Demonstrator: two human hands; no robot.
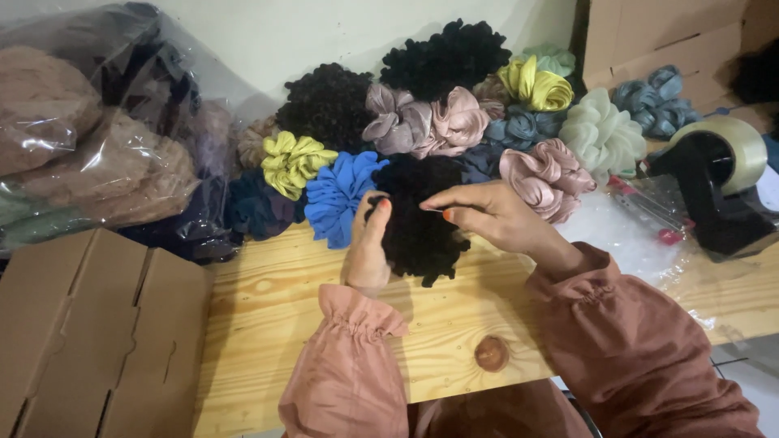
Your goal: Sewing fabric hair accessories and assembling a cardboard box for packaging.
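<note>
This is looking like a small home workshop or packing corner for handmade hair accessories. A heap of fabric scrunchies (454,122) in many colours is lying along a bare wooden table (268,316) against a plain wall. Clear plastic bags (89,138) stuffed with more fabric pieces are sitting at the left, flat cardboard boxes (89,341) are waiting beside them, and a tape dispenser (718,182) is standing at the right.

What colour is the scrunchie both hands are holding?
Black scrunchie, held between the left hand and right hand; head view.
</note>
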